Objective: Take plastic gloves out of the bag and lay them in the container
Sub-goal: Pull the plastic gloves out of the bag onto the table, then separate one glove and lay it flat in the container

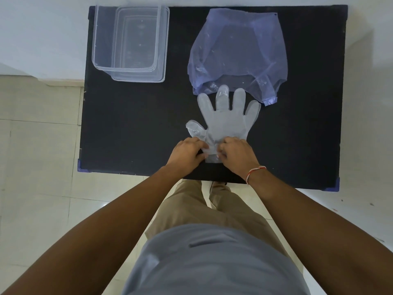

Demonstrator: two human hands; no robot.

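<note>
Left hand (187, 151) and right hand (238, 154): palms down, fingers (223, 149) curled narrow, pinching the cuff of a clear plastic glove (225, 122). Glove lies flat on the black table (127, 124), its fingertips touching the mouth of the blue plastic bag (238, 50). Clear container (129, 43) at far left, well apart.

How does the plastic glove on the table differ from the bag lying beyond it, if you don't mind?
The plastic glove is clear and hand-shaped; the bag is blue-tinted, larger and crumpled. Both hands, left hand and right hand, hold the glove's cuff; nothing holds the bag. Both are thin, see-through plastic.
</note>
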